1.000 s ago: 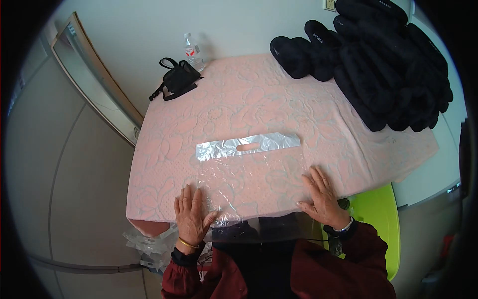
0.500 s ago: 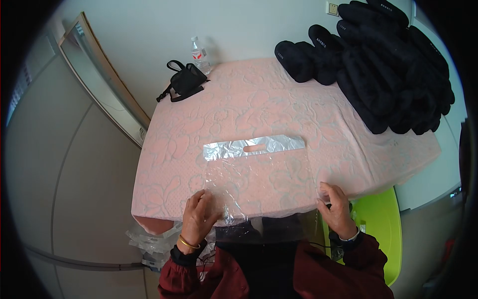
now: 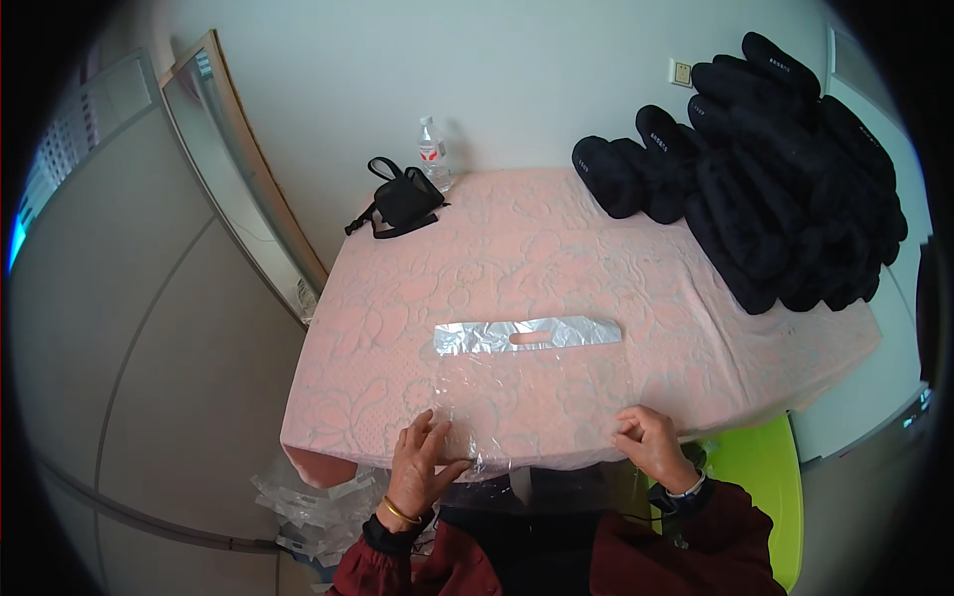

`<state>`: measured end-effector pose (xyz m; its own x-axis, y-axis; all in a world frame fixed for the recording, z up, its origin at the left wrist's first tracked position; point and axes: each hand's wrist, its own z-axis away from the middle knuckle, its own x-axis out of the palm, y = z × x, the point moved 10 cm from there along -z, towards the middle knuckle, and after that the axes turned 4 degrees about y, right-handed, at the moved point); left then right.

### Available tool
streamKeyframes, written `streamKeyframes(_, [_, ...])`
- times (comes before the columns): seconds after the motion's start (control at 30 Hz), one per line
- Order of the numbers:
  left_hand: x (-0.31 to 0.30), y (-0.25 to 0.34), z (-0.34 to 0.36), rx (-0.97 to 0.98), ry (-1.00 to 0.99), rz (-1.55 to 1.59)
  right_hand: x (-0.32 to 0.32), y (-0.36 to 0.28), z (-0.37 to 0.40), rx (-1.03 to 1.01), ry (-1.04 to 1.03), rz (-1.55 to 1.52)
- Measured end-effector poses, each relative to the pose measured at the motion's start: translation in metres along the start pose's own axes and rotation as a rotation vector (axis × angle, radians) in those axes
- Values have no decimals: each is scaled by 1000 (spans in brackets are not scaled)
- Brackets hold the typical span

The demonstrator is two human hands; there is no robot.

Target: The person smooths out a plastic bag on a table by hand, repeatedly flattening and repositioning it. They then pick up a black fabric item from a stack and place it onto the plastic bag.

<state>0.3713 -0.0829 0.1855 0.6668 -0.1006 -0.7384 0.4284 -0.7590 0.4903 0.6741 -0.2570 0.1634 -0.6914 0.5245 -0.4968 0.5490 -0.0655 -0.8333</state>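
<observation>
A clear plastic bag (image 3: 542, 392) lies flat on the pink patterned tablecloth, its silver top strip (image 3: 467, 339) with an oval handle slot pointing away from me. The bag's near end reaches past the table's front edge. At its left side my left hand (image 3: 422, 467) rests with fingers and thumb apart, touching the film. My right hand (image 3: 653, 449) is closed at the bag's right edge, thumb and fingertips pinched together on the film. The thin film is hard to see where the fingers meet it.
Black plush cushions (image 3: 785, 199) are heaped at the back right of the table (image 3: 397, 298). A small black bag (image 3: 405, 202) and a water bottle (image 3: 432, 154) stand at the back left. Below are a green tub (image 3: 760, 487) at right and more clear bags (image 3: 328, 512) at left.
The view has tilted up, so the table sits lower in the frame. My right hand's fingers have come together at the bag's edge, and my left hand's thumb has spread outward.
</observation>
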Motion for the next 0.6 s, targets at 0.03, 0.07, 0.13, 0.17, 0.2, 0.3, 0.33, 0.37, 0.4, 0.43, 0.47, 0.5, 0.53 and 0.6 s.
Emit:
streamKeyframes(0.03, [-1,-5,0,-44,28,45,-4,-6,3,-6,18,-17])
streamKeyframes(0.07, [-1,-5,-3,-45,31,48,-8,-11,8,-9,34,-34])
streamKeyframes(0.13, [-5,-17,-14,-172,62,19,-10,-14,18,-12,41,-49])
streamKeyframes(0.17, [-7,-23,-18,-236,81,6,-8,-10,23,20,6,-54])
streamKeyframes(0.2, [-6,-23,-21,-240,83,10,-5,-6,28,55,-27,-59])
streamKeyframes(0.3, [1,-28,-34,-259,81,-132,-2,-3,33,89,-79,-74])
streamKeyframes(0.33, [3,-28,-35,-258,72,-130,1,-3,36,89,-109,-86])
streamKeyframes(0.37, [5,-33,-34,-281,53,-66,4,-2,40,94,-143,-100])
streamKeyframes(0.4, [6,-37,-32,-305,34,-4,4,-2,41,106,-144,-104])
streamKeyframes(0.43, [9,-42,-29,-332,14,56,6,-2,41,116,-169,-86])
streamKeyframes(0.47, [11,-44,-26,-342,-1,52,9,-2,42,128,-198,-69])
streamKeyframes(0.5, [12,-45,-26,-339,0,78,13,-1,44,135,-226,-52])
streamKeyframes(0.53, [12,-46,-26,-336,3,103,16,0,48,143,-233,-59])
streamKeyframes(0.6, [11,-53,-24,-332,11,123,18,-12,49,15,-227,-84])
